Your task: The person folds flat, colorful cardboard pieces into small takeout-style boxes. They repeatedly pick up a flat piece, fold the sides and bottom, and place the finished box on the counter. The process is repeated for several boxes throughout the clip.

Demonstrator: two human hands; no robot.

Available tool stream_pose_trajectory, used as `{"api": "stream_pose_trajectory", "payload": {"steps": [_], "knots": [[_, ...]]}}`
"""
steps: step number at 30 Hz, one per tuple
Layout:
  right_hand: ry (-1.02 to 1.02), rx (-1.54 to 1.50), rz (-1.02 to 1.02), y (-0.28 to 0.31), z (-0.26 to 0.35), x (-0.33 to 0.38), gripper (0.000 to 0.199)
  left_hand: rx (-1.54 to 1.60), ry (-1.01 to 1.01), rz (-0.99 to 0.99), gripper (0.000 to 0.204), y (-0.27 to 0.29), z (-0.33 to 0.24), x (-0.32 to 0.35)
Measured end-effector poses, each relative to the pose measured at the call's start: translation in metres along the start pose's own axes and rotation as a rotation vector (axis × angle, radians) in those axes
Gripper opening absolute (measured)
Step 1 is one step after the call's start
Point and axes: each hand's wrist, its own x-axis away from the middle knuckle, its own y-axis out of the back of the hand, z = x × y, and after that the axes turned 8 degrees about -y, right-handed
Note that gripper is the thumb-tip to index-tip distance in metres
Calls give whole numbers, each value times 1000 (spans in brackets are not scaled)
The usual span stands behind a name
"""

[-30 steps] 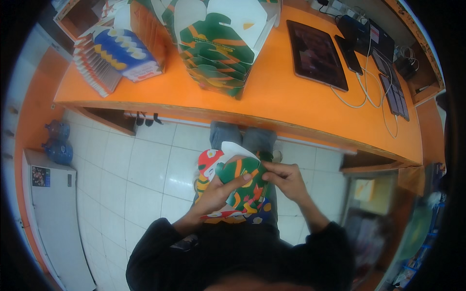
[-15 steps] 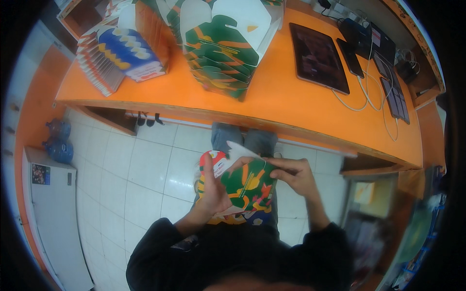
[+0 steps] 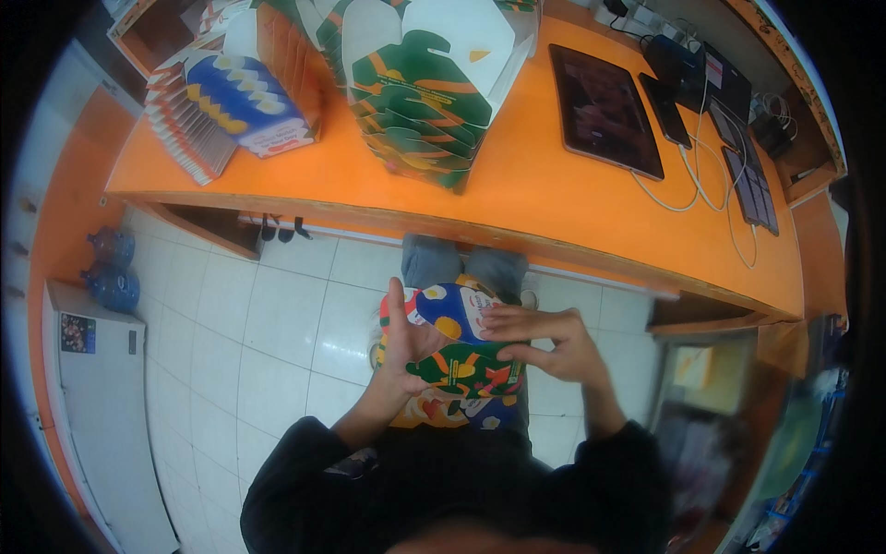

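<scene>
A printed cardboard food carton [image 3: 471, 367] is between my hands above my lap. Its lower face is green with orange and yellow shapes, and a blue panel with egg pictures shows above that. My left hand [image 3: 399, 351] grips the carton's left side, thumb pointing up and other fingers partly hidden by the card. On the right edge rests my right hand [image 3: 558, 342], fingers over the blue panel and thumb lower on the green side. More printed cartons [image 3: 452, 413] lie under it on my lap.
On the orange table [image 3: 517, 175] ahead stand a nested stack of green cartons [image 3: 420, 111] and a blue and orange stack [image 3: 245, 102]. A tablet [image 3: 604, 111] and phones with white cables lie right. A white cabinet [image 3: 106, 415] and water jugs [image 3: 113, 286] stand left.
The carton's white inner flap no longer shows; a blue egg-printed panel now faces up there. My right hand has moved slightly left and its fingers lie over the panel. The tablet's screen looks brighter.
</scene>
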Motion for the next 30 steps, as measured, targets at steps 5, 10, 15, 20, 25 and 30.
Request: {"api": "stream_pose_trajectory", "payload": {"steps": [5,10,15,20,25,30], "knots": [[7,26,0,-3,-2,-1,27,-140,-22,-29,98,4,-1,3],[3,44,0,-5,-3,0,27,-170,0,-36,79,2,-4,4],[12,94,-5,-6,-2,1,27,-401,-114,-107,59,-5,-2,6],[44,154,0,-6,-2,0,28,-389,-110,-49,54,-5,-6,9],[20,91,12,-7,-2,1,30,-372,-121,-10,56,-1,-7,10],[11,93,22,-8,-2,0,31,-405,-137,-37,56,-1,-7,11]]}}
